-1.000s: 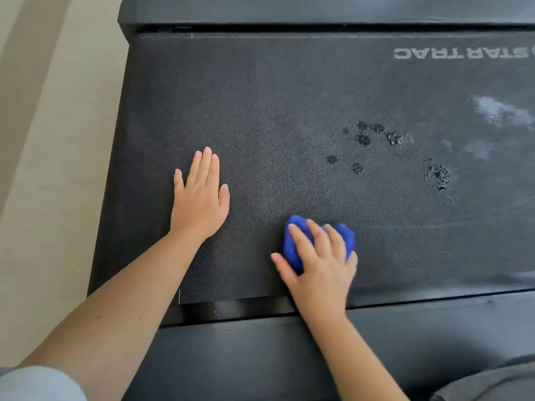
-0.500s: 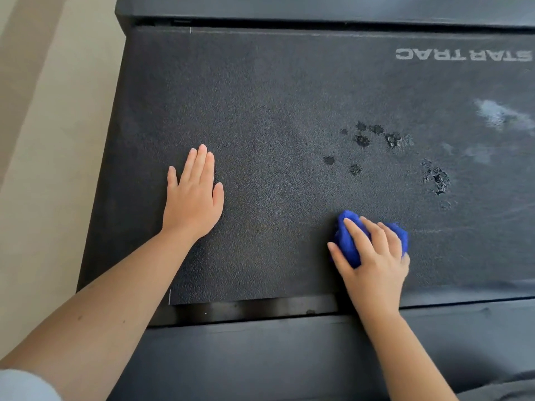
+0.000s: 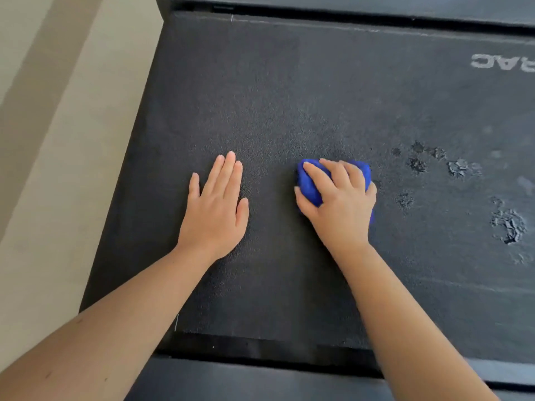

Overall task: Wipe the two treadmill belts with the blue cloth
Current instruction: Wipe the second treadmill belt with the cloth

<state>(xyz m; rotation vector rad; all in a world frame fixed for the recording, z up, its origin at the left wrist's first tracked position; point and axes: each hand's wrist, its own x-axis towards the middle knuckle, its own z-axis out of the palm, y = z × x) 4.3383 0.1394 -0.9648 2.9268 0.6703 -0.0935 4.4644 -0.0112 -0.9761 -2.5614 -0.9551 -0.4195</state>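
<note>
A black textured treadmill belt [image 3: 289, 96] fills most of the head view. My right hand [image 3: 340, 204] grips a bunched blue cloth [image 3: 308, 188] and presses it on the belt near the middle. Blue shows past my fingertips and beside my thumb; the hand covers the other parts of the cloth. To the left of the cloth, my left hand [image 3: 215, 209] lies flat on the belt, fingers straight and together, holding nothing. Only one belt is in view.
Worn, flaking patches [image 3: 509, 227] and small dark spots [image 3: 417, 164] mark the belt right of the cloth. White lettering [image 3: 500, 63] sits at the far right. Black side rails [image 3: 260, 380] border the belt. Beige floor [image 3: 43, 169] lies to the left.
My right hand slid the cloth right along the belt's near edge, then back left and farther from that edge, ending closer to my left hand. The left hand stayed flat.
</note>
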